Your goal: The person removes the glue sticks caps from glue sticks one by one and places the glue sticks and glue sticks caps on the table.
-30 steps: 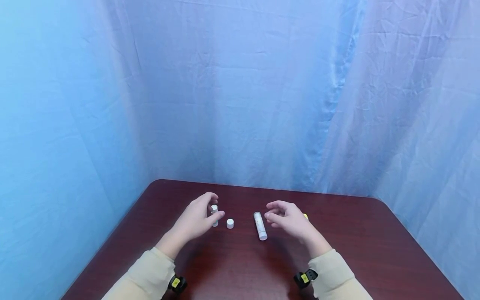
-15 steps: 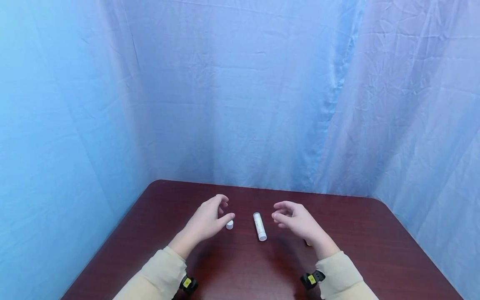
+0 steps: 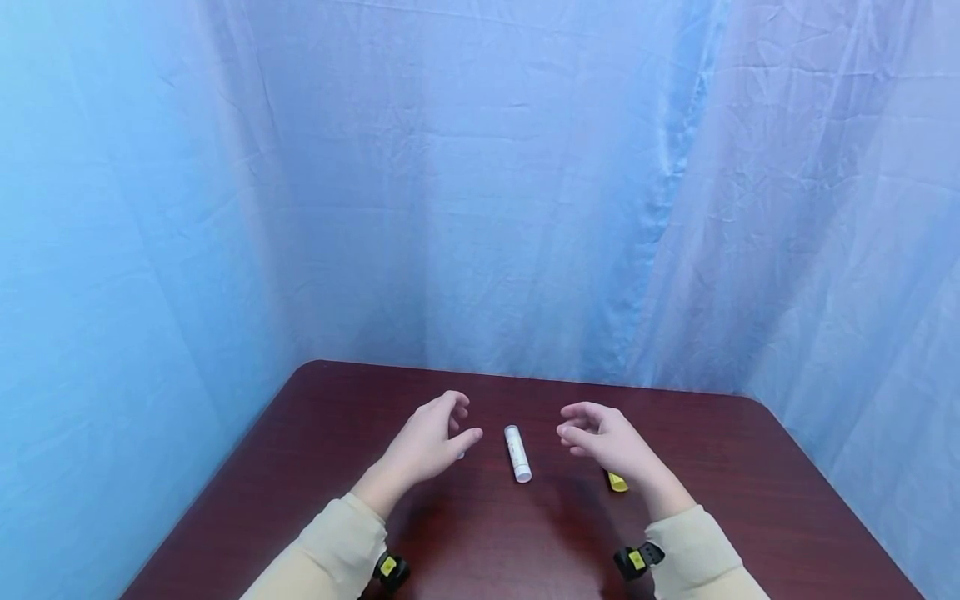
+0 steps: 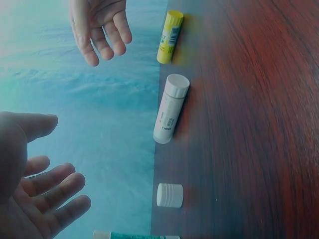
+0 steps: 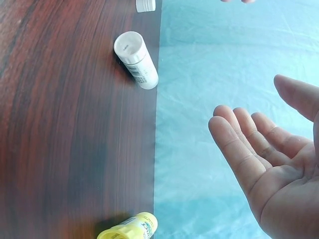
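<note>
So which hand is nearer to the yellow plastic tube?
Right. The right hand hovers near the yellow plastic tube; the left hand is farther, beyond the white plastic tube.

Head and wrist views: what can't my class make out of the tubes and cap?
Head view: far end of the yellow tube, hidden behind the right hand.
Head view: print on the white tube, too small to read.
Left wrist view: part of the green tube, cut off by the bottom edge.
Right wrist view: part of the white cap, cut off by the top edge.
</note>
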A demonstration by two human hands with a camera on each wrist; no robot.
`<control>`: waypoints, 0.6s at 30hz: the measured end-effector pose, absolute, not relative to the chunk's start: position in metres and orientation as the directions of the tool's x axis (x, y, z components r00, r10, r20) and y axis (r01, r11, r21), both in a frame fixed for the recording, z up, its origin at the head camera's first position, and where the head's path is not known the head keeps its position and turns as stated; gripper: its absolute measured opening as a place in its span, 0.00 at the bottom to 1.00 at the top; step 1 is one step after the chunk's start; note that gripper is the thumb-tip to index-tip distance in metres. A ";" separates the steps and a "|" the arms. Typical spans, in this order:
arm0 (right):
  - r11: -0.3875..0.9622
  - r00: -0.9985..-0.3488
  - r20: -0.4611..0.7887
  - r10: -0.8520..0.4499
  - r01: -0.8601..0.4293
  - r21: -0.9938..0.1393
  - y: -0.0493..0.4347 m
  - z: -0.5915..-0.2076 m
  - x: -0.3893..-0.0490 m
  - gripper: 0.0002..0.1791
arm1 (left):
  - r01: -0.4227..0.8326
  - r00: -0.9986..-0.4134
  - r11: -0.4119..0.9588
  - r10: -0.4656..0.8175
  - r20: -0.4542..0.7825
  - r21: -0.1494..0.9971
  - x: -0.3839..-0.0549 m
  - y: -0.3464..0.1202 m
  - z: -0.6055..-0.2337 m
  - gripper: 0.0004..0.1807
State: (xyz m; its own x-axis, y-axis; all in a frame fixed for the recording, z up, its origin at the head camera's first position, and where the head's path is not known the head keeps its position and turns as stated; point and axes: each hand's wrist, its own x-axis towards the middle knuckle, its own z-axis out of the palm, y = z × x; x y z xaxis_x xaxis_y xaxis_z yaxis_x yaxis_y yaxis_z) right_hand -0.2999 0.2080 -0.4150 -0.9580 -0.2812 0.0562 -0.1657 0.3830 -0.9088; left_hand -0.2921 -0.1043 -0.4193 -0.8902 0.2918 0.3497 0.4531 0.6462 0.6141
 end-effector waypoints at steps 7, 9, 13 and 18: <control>0.386 -0.961 0.051 -0.273 -0.157 -0.909 0.209 -0.414 -0.300 0.24 | 0.463 -0.884 0.656 0.297 0.360 0.596 -0.292 -0.095 -0.418 0.21; 0.383 -0.962 0.048 -0.268 -0.152 -0.911 0.210 -0.414 -0.300 0.24 | 0.463 -0.885 0.656 0.300 0.357 0.596 -0.293 -0.093 -0.420 0.21; 0.377 -0.964 0.041 -0.263 -0.142 -0.915 0.212 -0.415 -0.301 0.25 | 0.455 -0.890 0.653 0.311 0.334 0.605 -0.295 -0.087 -0.423 0.21; 0.370 -0.965 0.028 -0.259 -0.126 -0.920 0.214 -0.415 -0.301 0.26 | 0.426 -0.905 0.656 0.312 0.290 0.623 -0.295 -0.078 -0.426 0.21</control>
